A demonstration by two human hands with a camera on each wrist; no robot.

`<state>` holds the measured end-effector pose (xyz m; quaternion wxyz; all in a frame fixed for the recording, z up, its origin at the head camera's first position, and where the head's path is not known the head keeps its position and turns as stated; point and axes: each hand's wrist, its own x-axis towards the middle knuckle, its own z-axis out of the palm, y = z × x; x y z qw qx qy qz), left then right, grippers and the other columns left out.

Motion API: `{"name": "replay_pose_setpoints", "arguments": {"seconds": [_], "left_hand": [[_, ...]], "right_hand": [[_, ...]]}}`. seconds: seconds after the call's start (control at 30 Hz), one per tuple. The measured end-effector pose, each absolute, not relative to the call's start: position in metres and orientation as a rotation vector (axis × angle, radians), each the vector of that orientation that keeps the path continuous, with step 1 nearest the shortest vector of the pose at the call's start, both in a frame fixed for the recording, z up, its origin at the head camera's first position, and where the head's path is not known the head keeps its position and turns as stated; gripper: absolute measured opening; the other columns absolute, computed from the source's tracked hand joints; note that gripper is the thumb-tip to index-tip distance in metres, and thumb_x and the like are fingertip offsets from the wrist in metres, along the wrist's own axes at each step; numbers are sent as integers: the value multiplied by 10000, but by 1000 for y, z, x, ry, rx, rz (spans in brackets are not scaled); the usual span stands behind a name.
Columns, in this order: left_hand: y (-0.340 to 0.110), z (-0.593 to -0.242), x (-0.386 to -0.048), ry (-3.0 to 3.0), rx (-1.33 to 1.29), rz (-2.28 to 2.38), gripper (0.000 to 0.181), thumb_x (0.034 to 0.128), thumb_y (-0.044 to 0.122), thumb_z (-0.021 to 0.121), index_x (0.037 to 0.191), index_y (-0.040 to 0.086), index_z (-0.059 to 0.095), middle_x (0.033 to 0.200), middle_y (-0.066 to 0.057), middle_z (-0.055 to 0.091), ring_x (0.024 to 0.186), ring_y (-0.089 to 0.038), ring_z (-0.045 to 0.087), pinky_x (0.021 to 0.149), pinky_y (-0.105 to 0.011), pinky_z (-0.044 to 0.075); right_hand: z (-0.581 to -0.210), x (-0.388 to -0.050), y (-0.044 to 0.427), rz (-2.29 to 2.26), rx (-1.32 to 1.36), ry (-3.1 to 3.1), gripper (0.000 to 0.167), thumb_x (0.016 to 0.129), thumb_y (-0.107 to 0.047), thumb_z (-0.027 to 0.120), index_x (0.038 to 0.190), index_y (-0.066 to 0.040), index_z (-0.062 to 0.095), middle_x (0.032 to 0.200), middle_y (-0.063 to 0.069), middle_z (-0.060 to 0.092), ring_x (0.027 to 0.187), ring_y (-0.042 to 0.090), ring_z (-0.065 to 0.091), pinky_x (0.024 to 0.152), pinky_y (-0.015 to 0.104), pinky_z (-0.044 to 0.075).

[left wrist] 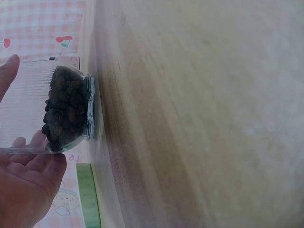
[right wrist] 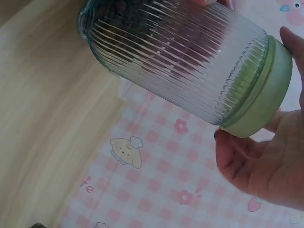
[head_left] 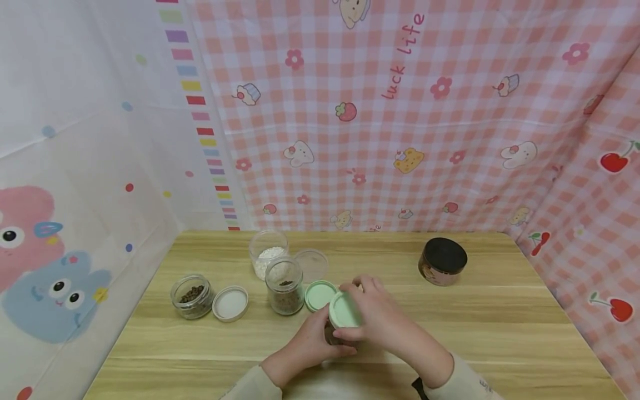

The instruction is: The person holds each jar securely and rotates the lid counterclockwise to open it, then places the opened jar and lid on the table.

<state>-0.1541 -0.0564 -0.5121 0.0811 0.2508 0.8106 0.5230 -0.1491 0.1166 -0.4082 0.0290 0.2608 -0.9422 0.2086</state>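
L fingers [left wrist: 56,168] grip clear ribbed jar [right wrist: 166,61] w/ dk pcs [left wrist: 66,109], R fingers [right wrist: 233,156] green lid [right wrist: 266,97].

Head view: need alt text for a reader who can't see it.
A left hand grips a jar while the right hand holds a green lid at its top, at a wooden table. Nearby are three open jars and loose lids; a black-lidded container stands apart at right.
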Motion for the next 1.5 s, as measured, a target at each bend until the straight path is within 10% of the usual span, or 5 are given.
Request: {"name": "replay_pose_setpoints", "arguments": {"seconds": [0.4,0.57,0.83,1.27,1.5], "left_hand": [[-58,-514,-155,2420,745,1532,789,745,384,790,1402,219,385,1345,46,508,1216,-125,488,1017,-316,438],[-58,-513,-156,2444,754,1515,759,741,377,795,1377,216,412,1322,49,526,1200,-114,500,993,-311,453],[-56,-514,-156,2367,750,1598,809,724,334,820,1394,284,369,1315,90,533,1172,-88,532,1007,-300,440],[-57,-512,-155,2422,776,1539,780,752,408,780,1402,237,386,1326,48,519,1185,-116,505,975,-318,462],[-57,-514,-155,2435,764,1550,723,742,350,801,1351,230,428,1297,60,541,1186,-106,509,981,-309,461]], "right_hand": [[-409,-154,121,771,1255,-2912,562,640,-135,795,1143,-271,585,1355,-86,485,1335,252,342,1028,547,351],[-407,-151,119,880,1228,-2863,505,692,-262,816,1136,-270,575,1422,-38,434,1377,320,277,1041,632,284],[-414,-150,118,634,788,-2882,739,655,-494,816,1257,-153,557,1221,83,506,1072,259,472,821,417,483],[-411,-155,124,805,1258,-2907,612,618,-30,690,1176,-260,587,1371,-80,482,1355,282,323,1035,576,336],[-413,-152,122,855,1139,-2836,606,705,-299,794,1254,-267,539,1452,-39,388,1361,299,296,1013,586,354]]}}
